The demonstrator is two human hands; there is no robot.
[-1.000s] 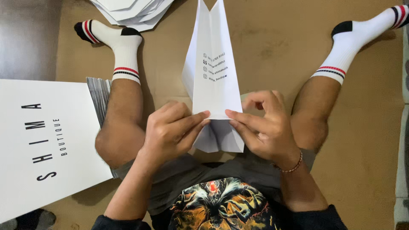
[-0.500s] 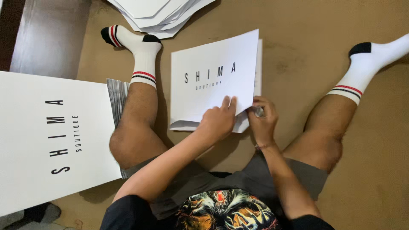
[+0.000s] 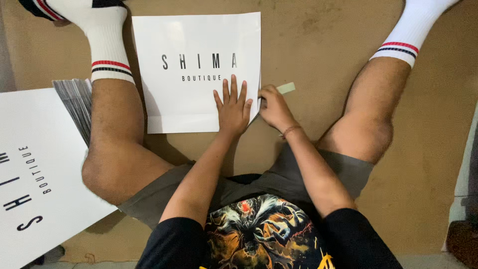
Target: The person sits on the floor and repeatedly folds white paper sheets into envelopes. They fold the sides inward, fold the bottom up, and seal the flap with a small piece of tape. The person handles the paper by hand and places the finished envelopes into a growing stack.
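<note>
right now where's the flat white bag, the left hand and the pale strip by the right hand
flat white bag (image 3: 194, 35), head view, bare upper panel
left hand (image 3: 233, 107), head view, back of the hand, pressed flat on the bag
pale strip (image 3: 286, 88), head view, its free end past the bag's edge

Single head view — straight down, close over lap and floor

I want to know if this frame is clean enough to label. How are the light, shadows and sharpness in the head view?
Head view: soft, even light; a slight sheen on the white paper bag, no harsh glare; faint shadows under the left hand and right hand; both look sharp; the white stack at the frame's left edge is cropped.
</note>
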